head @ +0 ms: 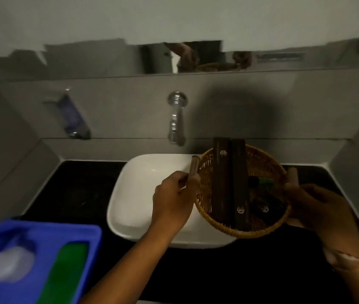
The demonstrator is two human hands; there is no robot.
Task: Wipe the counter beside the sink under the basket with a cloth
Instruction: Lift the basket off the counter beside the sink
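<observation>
While the round woven wicker basket (243, 191) tilted over the white sink (143, 194), both arms reached forward. The left hand (172, 202) pinched its left handle; the right hand (318, 207) clasped the right rim.

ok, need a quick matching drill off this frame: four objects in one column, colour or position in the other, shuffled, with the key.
Things:
1. wicker basket
2. sink basin
3. blue tray
4. faucet

Descriptions:
A. white, set in the black counter
B. chrome, mounted on the wall above the basin
C. held at its rim by both hands, dark boxes inside
D. bottom left corner of the view

Pairs: 1-C, 2-A, 3-D, 4-B
</observation>
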